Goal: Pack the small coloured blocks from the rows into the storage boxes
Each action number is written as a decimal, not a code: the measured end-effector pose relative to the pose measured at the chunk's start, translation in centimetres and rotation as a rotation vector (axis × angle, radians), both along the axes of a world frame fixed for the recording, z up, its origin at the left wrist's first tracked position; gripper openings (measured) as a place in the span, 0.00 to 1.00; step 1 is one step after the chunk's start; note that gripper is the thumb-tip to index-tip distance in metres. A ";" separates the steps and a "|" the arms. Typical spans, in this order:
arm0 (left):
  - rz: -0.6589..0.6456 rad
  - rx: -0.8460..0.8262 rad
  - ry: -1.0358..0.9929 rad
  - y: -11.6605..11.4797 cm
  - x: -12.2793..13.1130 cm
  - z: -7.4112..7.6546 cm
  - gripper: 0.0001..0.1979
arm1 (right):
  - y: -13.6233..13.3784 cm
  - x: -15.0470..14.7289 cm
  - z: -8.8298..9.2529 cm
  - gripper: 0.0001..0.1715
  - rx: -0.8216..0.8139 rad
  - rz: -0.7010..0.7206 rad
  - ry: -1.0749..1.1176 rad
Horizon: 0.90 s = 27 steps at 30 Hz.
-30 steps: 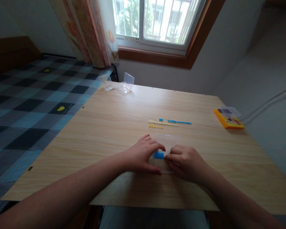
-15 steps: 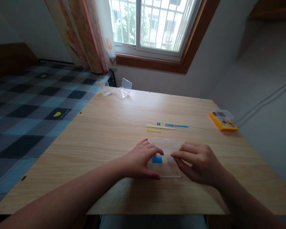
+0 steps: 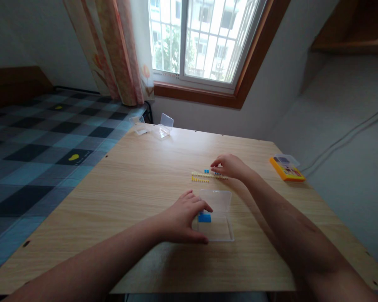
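Note:
My left hand (image 3: 184, 216) rests at the left side of a clear plastic box (image 3: 222, 230), thumb and fingers spread around its edge. The box lies with its lid (image 3: 219, 199) folded back. Inside at the left sits a blue block (image 3: 204, 218), partly behind my fingers. My right hand (image 3: 231, 165) is over the rows of tiny pieces, thumb and forefinger tips slightly apart. Two small blue pieces (image 3: 206, 171) lie just left of those fingertips. More blue pieces (image 3: 218, 173) show under the hand, which hides the rest of their row. Yellow pieces (image 3: 200, 180) and pale pieces (image 3: 201, 174) line up nearer me.
At the far left corner of the wooden table (image 3: 138, 172) stand an open clear box (image 3: 164, 130) and another clear container (image 3: 137, 121). An orange case (image 3: 286, 170) with a clear lid lies near the right edge. A checked bed (image 3: 50, 155) adjoins the left side.
My right hand has moved from the right side of the clear box, away from me, to the rows of small pieces. My left hand stays at the box. The view has tilted slightly up.

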State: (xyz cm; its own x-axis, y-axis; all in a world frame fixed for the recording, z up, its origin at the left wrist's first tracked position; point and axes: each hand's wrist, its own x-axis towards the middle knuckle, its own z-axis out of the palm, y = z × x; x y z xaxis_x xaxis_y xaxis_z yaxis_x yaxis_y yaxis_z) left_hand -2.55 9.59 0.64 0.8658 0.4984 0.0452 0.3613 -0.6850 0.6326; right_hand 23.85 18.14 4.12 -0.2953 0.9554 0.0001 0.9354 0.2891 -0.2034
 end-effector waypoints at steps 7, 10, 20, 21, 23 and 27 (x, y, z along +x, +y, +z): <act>-0.002 -0.006 -0.008 0.0 0.1 0.0 0.34 | 1.3 -1.8 -0.2 0.10 -0.077 0.032 -0.050; -0.004 -0.007 -0.009 0.0 0.1 -0.2 0.34 | 1.3 -1.8 -0.4 0.10 -0.078 0.034 -0.074; 0.000 0.002 -0.013 -0.1 0.0 -0.2 0.34 | 1.4 -1.8 -1.3 0.11 -0.037 0.003 -0.129; -0.001 0.002 -0.013 -0.1 0.0 -0.2 0.34 | 1.4 -1.8 -1.3 0.11 -0.036 0.004 -0.129; -0.003 0.000 -0.015 -0.1 0.0 -0.2 0.34 | 1.4 -1.7 -1.3 0.11 -0.037 0.009 -0.128; 0.005 -0.009 -0.013 -0.1 0.0 -0.2 0.34 | 1.4 -1.7 -1.2 0.11 -0.044 0.016 -0.128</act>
State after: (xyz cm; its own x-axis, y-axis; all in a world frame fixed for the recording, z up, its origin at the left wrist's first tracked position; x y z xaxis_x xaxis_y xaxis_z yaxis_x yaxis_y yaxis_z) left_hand -2.54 9.52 0.48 0.8625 0.5033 0.0524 0.3564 -0.6777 0.6432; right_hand 22.14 19.58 2.90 -0.3055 0.9488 -0.0801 0.9498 0.2977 -0.0957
